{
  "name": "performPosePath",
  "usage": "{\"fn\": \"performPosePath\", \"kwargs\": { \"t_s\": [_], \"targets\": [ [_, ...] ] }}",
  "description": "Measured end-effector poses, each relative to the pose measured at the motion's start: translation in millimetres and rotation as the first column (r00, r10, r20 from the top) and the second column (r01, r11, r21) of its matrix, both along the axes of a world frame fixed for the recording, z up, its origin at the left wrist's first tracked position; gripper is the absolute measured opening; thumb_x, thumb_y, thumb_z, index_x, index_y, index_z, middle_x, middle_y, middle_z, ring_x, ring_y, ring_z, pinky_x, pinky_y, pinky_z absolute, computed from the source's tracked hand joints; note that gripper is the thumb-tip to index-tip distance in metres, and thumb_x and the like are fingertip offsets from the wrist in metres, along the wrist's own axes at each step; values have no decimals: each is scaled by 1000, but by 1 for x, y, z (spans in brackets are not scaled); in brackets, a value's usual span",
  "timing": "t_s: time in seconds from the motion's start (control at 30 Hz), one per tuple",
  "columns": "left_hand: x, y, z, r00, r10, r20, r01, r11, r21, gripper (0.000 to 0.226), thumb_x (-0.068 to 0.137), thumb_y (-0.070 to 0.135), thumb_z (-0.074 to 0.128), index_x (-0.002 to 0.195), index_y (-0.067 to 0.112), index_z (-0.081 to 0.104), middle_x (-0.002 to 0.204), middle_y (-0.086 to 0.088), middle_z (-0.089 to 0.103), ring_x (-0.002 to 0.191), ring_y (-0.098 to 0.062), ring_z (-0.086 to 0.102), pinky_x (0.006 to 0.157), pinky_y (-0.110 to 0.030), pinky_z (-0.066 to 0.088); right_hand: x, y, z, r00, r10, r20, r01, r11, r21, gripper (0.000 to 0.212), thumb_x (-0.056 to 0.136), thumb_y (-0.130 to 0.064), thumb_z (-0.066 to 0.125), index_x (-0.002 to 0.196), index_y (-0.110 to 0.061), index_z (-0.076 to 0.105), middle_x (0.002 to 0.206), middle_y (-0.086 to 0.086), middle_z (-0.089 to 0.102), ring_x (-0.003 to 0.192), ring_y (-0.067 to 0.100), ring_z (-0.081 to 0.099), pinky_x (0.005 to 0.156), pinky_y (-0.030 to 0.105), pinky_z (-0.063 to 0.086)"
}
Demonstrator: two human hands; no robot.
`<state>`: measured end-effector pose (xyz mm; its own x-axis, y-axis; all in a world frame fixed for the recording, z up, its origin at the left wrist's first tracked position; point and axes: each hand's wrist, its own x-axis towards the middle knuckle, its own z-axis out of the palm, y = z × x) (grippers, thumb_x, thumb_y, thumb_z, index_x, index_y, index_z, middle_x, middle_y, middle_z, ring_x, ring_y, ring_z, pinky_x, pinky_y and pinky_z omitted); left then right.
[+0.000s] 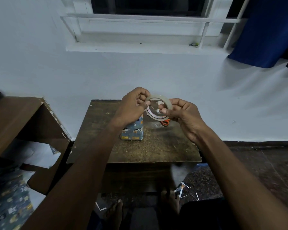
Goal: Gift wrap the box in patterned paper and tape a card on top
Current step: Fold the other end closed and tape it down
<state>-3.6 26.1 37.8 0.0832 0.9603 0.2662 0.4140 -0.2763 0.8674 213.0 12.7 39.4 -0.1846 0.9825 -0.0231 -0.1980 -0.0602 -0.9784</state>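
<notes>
A small box (132, 132) wrapped in blue patterned paper stands on the brown table (156, 146), partly hidden behind my left wrist. Above the table I hold a roll of clear tape (158, 107) between both hands. My right hand (184, 117) grips the roll's right side, thumb and fingers curled round the ring. My left hand (135, 105) pinches the roll's left edge with curled fingers. Orange-handled scissors (165, 122) lie on the table just under the roll, mostly hidden. No card is visible.
A brown cardboard box (32, 130) stands open at the left, with white paper inside. Patterned wrapping paper (8, 205) lies on the floor at bottom left. Paper scraps (183, 188) lie on the floor near my feet. A blue curtain (264, 30) hangs at the upper right.
</notes>
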Motion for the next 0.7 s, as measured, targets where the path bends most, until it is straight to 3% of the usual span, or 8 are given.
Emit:
{"fn": "performPosePath", "kwargs": {
  "t_s": [0.1, 0.17, 0.27, 0.33, 0.47, 0.6, 0.7],
  "targets": [
    [-1, -3, 3, 997, -73, 17, 73, 997, -7, 20, 93, 11, 76, 108, 17, 64, 91, -4, 71, 91, -27, 71, 89, -47, 57, -2, 1, -1, 989, -147, -4, 147, 988, 52, 34, 74, -3, 89, 106, 3, 76, 100, 21, 79, 88, 29, 75, 83, 38, 60],
    [-1, -5, 6, 991, -128, 40, 129, 991, -19, 20, 92, 7, 74, 108, 16, 68, 95, -5, 73, 89, -24, 71, 89, -43, 58, 0, 3, -2, 974, -206, 94, 188, 966, 176, 28, 77, -1, 88, 103, 1, 78, 96, 16, 80, 87, 26, 76, 83, 36, 62],
    [-1, -6, 10, 981, -179, 79, 182, 983, -34, 21, 93, 6, 67, 111, 15, 74, 107, -3, 77, 101, -19, 73, 90, -32, 59, 2, 2, -4, 911, -204, 360, 54, 921, 385, 17, 82, -7, 85, 99, -11, 83, 93, 0, 82, 87, 17, 77, 82, 34, 61],
    [-1, -6, 11, 982, -176, 67, 179, 983, -41, 20, 98, 8, 67, 113, 16, 78, 104, -4, 79, 91, -11, 74, 78, -25, 57, 0, 1, -5, 857, -208, 471, -32, 892, 451, 16, 84, -10, 85, 97, -18, 85, 93, -9, 81, 87, 7, 75, 79, 26, 57],
    [0, -5, 9, 986, -166, -20, 166, 986, -27, 18, 98, 17, 74, 113, 23, 82, 101, 8, 81, 91, -11, 76, 78, -28, 58, -4, 1, -5, 815, -208, 541, -90, 877, 472, 16, 83, -10, 85, 95, -21, 84, 89, -13, 79, 82, 0, 71, 69, 12, 47],
    [1, -7, 10, 986, -166, -27, 166, 986, -19, 18, 95, 12, 78, 112, 12, 82, 96, 8, 81, 84, 2, 74, 75, -13, 52, -5, 2, -5, 788, -268, 554, -55, 866, 497, 25, 77, -18, 91, 92, -25, 72, 83, -10, 75, 81, 6, 70, 70, 19, 47],
    [1, -6, 8, 983, -177, -38, 177, 984, -2, 15, 93, 15, 80, 108, 13, 84, 94, 9, 81, 89, -4, 75, 77, -15, 53, -4, 3, -4, 788, -264, 556, -50, 873, 485, 33, 76, -20, 93, 93, -22, 65, 79, -3, 75, 78, 14, 71, 68, 22, 45]
  ]
}}
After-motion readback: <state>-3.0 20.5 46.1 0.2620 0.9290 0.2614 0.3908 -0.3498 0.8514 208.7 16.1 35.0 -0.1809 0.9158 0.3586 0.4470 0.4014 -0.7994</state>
